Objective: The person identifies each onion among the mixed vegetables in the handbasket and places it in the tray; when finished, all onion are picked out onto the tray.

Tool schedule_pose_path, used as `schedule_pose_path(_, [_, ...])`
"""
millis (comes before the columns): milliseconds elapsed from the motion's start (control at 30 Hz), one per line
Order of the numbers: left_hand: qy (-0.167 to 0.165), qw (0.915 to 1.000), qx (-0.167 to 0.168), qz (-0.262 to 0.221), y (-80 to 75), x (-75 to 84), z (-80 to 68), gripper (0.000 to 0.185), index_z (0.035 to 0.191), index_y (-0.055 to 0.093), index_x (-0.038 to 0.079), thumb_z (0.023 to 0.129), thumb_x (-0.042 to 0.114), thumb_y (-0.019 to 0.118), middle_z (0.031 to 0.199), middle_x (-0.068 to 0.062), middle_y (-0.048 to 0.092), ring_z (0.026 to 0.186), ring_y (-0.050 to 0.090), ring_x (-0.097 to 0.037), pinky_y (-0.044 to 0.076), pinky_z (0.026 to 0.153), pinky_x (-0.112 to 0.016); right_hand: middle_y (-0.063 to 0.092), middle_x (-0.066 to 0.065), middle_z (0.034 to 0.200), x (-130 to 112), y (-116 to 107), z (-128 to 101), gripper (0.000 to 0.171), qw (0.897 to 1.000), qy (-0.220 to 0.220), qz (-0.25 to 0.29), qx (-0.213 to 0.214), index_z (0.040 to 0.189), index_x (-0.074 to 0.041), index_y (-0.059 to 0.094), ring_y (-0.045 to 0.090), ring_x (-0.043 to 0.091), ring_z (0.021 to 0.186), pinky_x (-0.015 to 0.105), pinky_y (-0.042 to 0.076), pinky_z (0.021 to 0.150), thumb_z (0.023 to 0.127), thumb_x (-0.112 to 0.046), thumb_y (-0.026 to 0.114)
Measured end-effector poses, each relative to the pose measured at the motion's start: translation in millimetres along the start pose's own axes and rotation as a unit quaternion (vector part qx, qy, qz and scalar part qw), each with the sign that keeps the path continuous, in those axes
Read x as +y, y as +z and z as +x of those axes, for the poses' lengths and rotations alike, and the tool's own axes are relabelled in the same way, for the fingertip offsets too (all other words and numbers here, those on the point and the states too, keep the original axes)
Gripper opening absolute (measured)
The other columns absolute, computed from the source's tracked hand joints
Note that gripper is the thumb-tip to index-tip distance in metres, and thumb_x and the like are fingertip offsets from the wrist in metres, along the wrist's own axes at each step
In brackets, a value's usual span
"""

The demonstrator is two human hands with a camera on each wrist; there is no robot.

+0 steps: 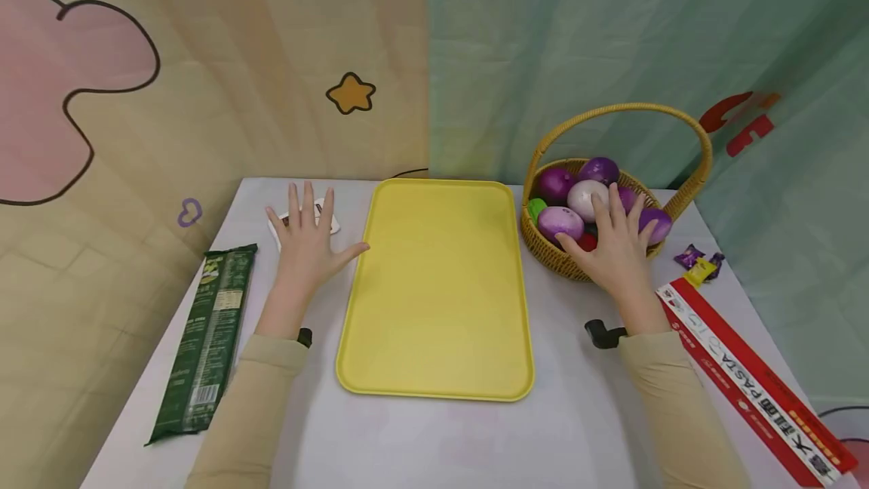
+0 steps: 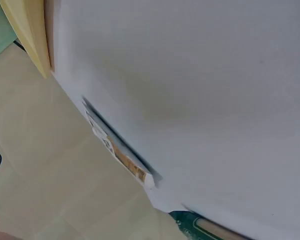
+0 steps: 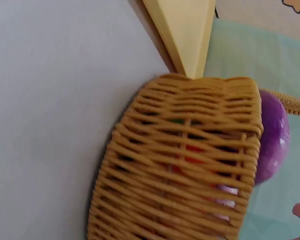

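My left hand [image 1: 307,236] lies flat with fingers spread on the white table [image 1: 434,436], over a small white packet [image 1: 326,219] just left of the empty yellow tray [image 1: 437,285]. The packet's edge [image 2: 121,155] shows in the left wrist view. My right hand [image 1: 614,240] hovers open with spread fingers over the near rim of a wicker basket [image 1: 553,259] that holds purple and white onions [image 1: 560,221]. It grips nothing. The right wrist view shows the basket's woven side [image 3: 180,170] and a purple onion [image 3: 272,140] behind it.
A green packet [image 1: 207,334] lies along the table's left edge. A long red and white pasta box [image 1: 747,379] lies at the right edge, with wrapped candies [image 1: 699,262] beyond it. The basket has a tall arched handle [image 1: 624,112].
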State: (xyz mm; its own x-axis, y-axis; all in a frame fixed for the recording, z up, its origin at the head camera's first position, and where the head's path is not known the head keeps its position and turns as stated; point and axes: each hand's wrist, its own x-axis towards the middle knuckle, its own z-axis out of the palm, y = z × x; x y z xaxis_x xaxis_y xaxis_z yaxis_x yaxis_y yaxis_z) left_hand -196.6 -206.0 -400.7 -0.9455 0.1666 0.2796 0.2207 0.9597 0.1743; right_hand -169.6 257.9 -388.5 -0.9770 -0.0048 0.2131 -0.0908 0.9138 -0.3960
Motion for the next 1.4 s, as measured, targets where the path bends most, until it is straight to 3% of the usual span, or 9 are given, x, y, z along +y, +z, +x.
schedule_pose_path(167, [-0.032, 0.9884, -0.114, -0.095, 9.9, -8.5, -7.5, 0.099, 0.156, 0.019, 0.002, 0.087, 0.057, 0.065, 0.161, -0.03, 0.008, 0.148, -0.002, -0.051, 0.004, 0.114, -0.073, 0.026, 0.025, 0.157, -4.7, 19.8, 4.3, 0.088, 0.997, 0.023, 0.067, 0.026, 0.153, -0.001, 0.027, 0.021, 0.051, 0.144, 0.072, 0.014, 0.114, 0.091, -0.054, 0.06])
schedule_pose_path(267, [-0.047, 0.9642, -0.21, -0.155, 19.5, -9.4, -14.5, 0.094, 0.156, 0.019, 0.0, 0.091, 0.056, 0.059, 0.159, -0.03, 0.016, 0.145, 0.008, -0.054, 0.014, 0.116, -0.068, 0.036, 0.031, 0.146, -6.9, 29.1, 7.9, 0.087, 0.992, 0.073, 0.101, 0.025, 0.151, 0.002, 0.027, 0.038, 0.05, 0.133, 0.066, 0.03, 0.111, 0.091, -0.053, 0.059])
schedule_pose_path(400, [-0.063, 0.9243, -0.308, -0.217, 31.5, -4.9, -24.4, 0.091, 0.155, 0.019, -0.002, 0.094, 0.054, 0.056, 0.151, -0.03, 0.032, 0.135, 0.034, -0.047, 0.032, 0.111, -0.061, 0.038, 0.033, 0.142, -12.6, 36.8, 15.8, 0.09, 0.981, 0.134, 0.137, 0.0, 0.148, 0.005, 0.027, 0.039, 0.049, 0.131, 0.062, 0.031, 0.112, 0.09, -0.055, 0.06])
schedule_pose_path(467, [-0.076, 0.9121, -0.323, -0.241, 35.6, -1.9, -28.4, 0.089, 0.155, 0.02, -0.004, 0.095, 0.05, 0.057, 0.147, -0.03, 0.035, 0.13, 0.04, -0.043, 0.036, 0.108, -0.058, 0.039, 0.033, 0.142, -16.8, 39.5, 20.7, 0.091, 0.979, 0.145, 0.145, -0.007, 0.146, 0.006, 0.028, 0.038, 0.049, 0.131, 0.062, 0.029, 0.113, 0.089, -0.055, 0.062])
schedule_pose_path(667, [-0.101, 0.9088, -0.292, -0.28, 46.6, 6.0, -38.2, 0.069, 0.15, 0.028, -0.008, 0.095, 0.016, 0.062, 0.127, -0.027, 0.051, 0.099, 0.061, -0.028, 0.054, 0.088, -0.043, 0.04, 0.032, 0.139, -26.0, 43.3, 27.1, 0.086, 0.975, 0.151, 0.162, 0.034, 0.14, 0.006, 0.034, 0.036, 0.048, 0.131, 0.058, 0.03, 0.113, 0.084, -0.048, 0.07])
schedule_pose_path(833, [-0.113, 0.8866, -0.3, -0.333, 48.4, 12.7, -39.2, 0.071, 0.15, 0.027, -0.008, 0.089, -0.002, 0.063, 0.109, -0.022, 0.057, 0.069, 0.062, -0.014, 0.057, 0.065, -0.029, 0.042, 0.027, 0.137, -44.3, 40.8, 21.9, 0.084, 0.971, 0.108, 0.195, 0.083, 0.138, 0.004, 0.037, 0.037, 0.043, 0.127, 0.056, 0.034, 0.11, 0.082, -0.045, 0.075])
schedule_pose_path(1000, [-0.113, 0.8818, -0.294, -0.351, 48.2, 15.3, -36.6, 0.071, 0.15, 0.028, -0.007, 0.088, -0.006, 0.062, 0.103, -0.02, 0.056, 0.072, 0.062, -0.017, 0.058, 0.065, -0.03, 0.045, 0.024, 0.13, -84.9, 54.2, 25.5, 0.078, 0.966, 0.038, 0.242, 0.08, 0.135, 0.002, 0.042, 0.042, 0.038, 0.119, 0.054, 0.039, 0.103, 0.078, -0.037, 0.08])
schedule_pose_path(1167, [-0.112, 0.8856, -0.284, -0.35, 50.3, 14.5, -36.5, 0.07, 0.151, 0.028, -0.007, 0.088, -0.008, 0.058, 0.103, -0.02, 0.055, 0.077, 0.061, -0.019, 0.058, 0.065, -0.03, 0.045, 0.02, 0.137, -127.5, 101.9, 45.4, 0.083, 0.958, 0.005, 0.285, -0.013, 0.139, 0.001, 0.04, 0.045, 0.033, 0.124, 0.049, 0.043, 0.106, 0.078, -0.038, 0.081])
schedule_pose_path(1400, [-0.085, 0.9105, -0.276, -0.296, 48.7, 15.5, -31.9, 0.07, 0.15, 0.027, -0.009, 0.087, -0.005, 0.057, 0.105, -0.021, 0.054, 0.086, 0.058, -0.023, 0.055, 0.071, -0.032, 0.042, 0.019, 0.142, -161.0, 164.3, 75.2, 0.083, 0.946, 0.014, 0.309, -0.101, 0.142, 0.001, 0.038, 0.048, 0.033, 0.125, 0.046, 0.044, 0.108, 0.079, -0.031, 0.081])
